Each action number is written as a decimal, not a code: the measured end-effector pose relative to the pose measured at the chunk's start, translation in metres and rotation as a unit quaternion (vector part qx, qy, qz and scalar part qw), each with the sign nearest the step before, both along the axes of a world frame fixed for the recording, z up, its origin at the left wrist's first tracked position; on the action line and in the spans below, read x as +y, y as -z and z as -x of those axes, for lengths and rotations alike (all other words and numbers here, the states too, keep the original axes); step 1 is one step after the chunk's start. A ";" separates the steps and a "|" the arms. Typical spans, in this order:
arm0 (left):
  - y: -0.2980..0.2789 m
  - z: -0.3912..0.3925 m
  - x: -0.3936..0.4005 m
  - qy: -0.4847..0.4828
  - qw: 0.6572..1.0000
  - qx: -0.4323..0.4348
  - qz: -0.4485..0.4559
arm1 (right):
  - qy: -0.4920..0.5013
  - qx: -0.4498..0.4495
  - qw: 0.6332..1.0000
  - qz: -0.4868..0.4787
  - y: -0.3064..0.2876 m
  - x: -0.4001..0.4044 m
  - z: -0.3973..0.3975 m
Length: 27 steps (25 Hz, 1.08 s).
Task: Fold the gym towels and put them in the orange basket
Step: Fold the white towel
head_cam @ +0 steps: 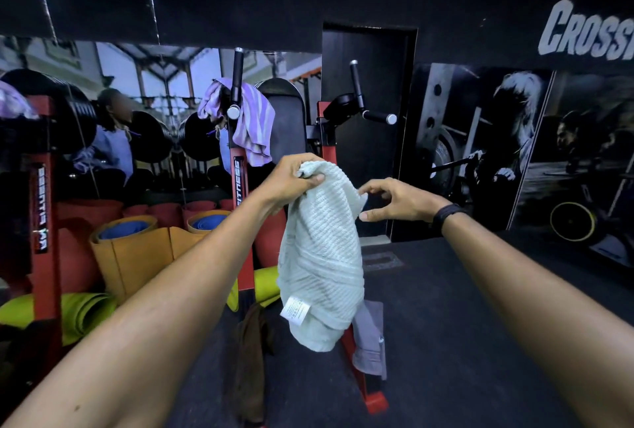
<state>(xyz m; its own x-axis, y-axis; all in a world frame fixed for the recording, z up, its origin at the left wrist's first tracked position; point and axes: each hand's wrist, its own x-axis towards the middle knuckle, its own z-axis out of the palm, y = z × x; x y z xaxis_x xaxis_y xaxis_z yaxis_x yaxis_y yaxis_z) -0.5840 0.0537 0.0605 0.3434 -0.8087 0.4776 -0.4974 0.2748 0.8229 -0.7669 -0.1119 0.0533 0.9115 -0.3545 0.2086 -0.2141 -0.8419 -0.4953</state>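
A pale mint-green towel [322, 256] hangs bunched in the air, its white care label facing me low down. My left hand [291, 180] grips its top edge. My right hand [394, 199] is just to the right of the towel, fingers spread and curved, fingertips at its upper right edge. A purple striped towel [250, 119] is draped over a handle of the red dip station [243, 208]. On the station's base lie a brown towel [250, 366] and a grey towel [368, 338]. No orange basket is in view.
Rolled mats in orange [130, 256], red and lime green [82, 311] are stacked at the left below a wall mirror. A black door [370, 91] stands behind the station. Dark rubber floor [463, 324] stretches to the right, along a wall with posters.
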 end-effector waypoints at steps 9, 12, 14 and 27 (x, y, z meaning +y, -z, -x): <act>0.000 -0.019 0.021 -0.051 0.998 -0.035 0.003 | 0.009 -0.019 0.998 0.054 -0.006 -0.005 -0.001; 0.008 -0.028 0.019 -0.175 0.984 -0.020 0.020 | 0.012 -0.158 0.986 -0.050 -0.010 -0.007 -0.002; 0.007 -0.029 0.015 -0.220 0.975 -0.017 0.018 | 0.012 -0.229 0.971 -0.068 -0.011 -0.003 -0.006; -0.001 -0.030 0.020 -0.116 0.958 0.234 0.122 | -0.038 -0.098 0.954 -0.280 0.012 0.018 -0.005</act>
